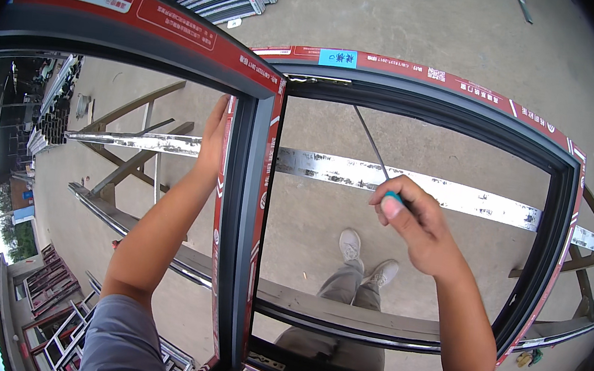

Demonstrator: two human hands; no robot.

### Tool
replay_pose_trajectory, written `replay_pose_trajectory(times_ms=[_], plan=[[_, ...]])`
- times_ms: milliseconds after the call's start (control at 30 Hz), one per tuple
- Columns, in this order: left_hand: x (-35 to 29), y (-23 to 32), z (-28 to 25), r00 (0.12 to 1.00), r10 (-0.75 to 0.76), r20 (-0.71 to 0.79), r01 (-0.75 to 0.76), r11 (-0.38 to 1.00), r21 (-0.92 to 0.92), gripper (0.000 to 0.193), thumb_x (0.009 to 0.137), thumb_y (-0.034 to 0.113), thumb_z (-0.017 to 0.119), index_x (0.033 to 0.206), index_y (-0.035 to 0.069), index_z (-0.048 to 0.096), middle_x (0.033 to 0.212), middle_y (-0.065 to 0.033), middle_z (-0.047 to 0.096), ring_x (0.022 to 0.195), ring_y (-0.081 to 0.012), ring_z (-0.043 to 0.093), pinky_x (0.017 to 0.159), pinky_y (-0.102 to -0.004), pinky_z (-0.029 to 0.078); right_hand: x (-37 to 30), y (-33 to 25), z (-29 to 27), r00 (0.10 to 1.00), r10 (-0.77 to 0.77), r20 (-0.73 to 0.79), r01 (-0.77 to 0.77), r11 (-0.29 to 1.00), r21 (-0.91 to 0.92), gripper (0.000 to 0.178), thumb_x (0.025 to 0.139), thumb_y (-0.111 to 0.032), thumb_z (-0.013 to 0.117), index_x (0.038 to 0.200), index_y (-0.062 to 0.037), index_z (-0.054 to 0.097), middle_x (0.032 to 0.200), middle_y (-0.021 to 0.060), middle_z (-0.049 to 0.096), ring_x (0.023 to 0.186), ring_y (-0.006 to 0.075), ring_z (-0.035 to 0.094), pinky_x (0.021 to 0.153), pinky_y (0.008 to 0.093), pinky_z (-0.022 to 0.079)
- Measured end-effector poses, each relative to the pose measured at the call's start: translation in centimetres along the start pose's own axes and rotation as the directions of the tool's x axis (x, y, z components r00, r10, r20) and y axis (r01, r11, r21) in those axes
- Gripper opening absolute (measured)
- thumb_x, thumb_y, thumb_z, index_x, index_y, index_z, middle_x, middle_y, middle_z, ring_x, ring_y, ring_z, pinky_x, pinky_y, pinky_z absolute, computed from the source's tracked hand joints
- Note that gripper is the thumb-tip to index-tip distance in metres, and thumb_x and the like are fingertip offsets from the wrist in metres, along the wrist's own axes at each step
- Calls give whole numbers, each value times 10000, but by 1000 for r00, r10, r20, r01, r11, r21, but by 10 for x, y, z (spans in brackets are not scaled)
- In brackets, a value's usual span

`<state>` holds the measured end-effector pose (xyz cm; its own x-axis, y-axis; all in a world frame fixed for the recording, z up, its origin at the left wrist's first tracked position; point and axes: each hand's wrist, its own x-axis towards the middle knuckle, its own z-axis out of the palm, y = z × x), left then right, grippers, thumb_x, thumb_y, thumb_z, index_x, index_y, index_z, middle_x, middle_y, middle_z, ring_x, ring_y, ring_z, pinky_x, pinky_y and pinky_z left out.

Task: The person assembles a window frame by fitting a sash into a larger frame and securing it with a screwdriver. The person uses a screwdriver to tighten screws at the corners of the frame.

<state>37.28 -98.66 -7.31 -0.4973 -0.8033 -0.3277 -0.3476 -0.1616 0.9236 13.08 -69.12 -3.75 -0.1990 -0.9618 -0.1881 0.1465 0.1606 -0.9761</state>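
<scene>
Head view: the right hand (418, 226), right of the centre of the picture, is closed around the teal handle of a screwdriver-like tool (370, 141). Its thin shaft slants to the upper left, the tip near the inner upper edge of a dark window frame (471, 96); whether they touch, I cannot tell. A wide opening separates this hand from the frame's right inner edge, with more room below, where two pale shoes (366, 259) show. Left of centre, the left hand (214, 134) lies against the red-taped outer edge of a second dark frame (237, 193), fingers pointing up; how far they curl, I cannot tell. That second frame stands tilted over the left, its corner close above the hand. A silvery rail (467, 191) crosses beneath both openings, above the concrete floor (421, 23)
</scene>
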Motion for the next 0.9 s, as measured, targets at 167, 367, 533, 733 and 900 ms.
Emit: replay_pose_trajectory(times_ms=[167, 367, 533, 733, 900], plan=[[-5, 20, 9, 996, 24, -87, -13, 992, 122, 659, 1106, 529, 391, 1458, -17, 499, 1299, -212, 649, 1200, -241, 644, 1063, -355, 505, -2, 2, 19, 1000, 17, -15, -21, 958, -287, 684, 982, -228, 641, 1585, -40, 378, 874, 95, 559, 734, 224, 518, 703, 352, 449], [-39, 69, 7, 820, 508, -263, -458, 858, 232, 494, 1127, 405, 356, 1257, -12, 588, 1289, -198, 643, 1291, -274, 593, 1185, -452, 405, 1, 17, 33, 994, -33, -100, 11, 976, -218, 705, 953, -133, 666, 1590, -3, 392, 946, 69, 571, 870, 169, 554, 838, 325, 482], [-48, 99, 17, 759, 628, -173, -554, 762, 335, 543, 1013, 392, 653, 1344, -17, 516, 1304, -203, 610, 1352, -306, 529, 1239, -474, 307, 10, 26, 39, 988, -58, -142, 35, 987, -160, 718, 933, -205, 701, 1546, 49, 425, 900, 100, 606, 728, 176, 560, 633, 318, 454], [-15, 111, 36, 907, 421, 25, -402, 845, 351, 803, 752, 481, 926, 1287, -10, 584, 1206, -195, 667, 1226, -306, 613, 1106, -438, 451, 17, 33, 48, 979, -55, -195, 31, 991, -127, 703, 946, -186, 709, 1545, 50, 428, 961, 101, 610, 837, 168, 580, 756, 305, 499], [-15, 105, 52, 957, 290, -12, -279, 932, 231, 603, 694, 391, 976, 1068, 15, 690, 997, -122, 731, 951, -222, 689, 914, -354, 549, 14, 40, 52, 977, -13, -214, 38, 993, 116, 681, 961, -182, 680, 1565, 12, 432, 1001, 31, 578, 923, 131, 527, 872, 288, 436]])
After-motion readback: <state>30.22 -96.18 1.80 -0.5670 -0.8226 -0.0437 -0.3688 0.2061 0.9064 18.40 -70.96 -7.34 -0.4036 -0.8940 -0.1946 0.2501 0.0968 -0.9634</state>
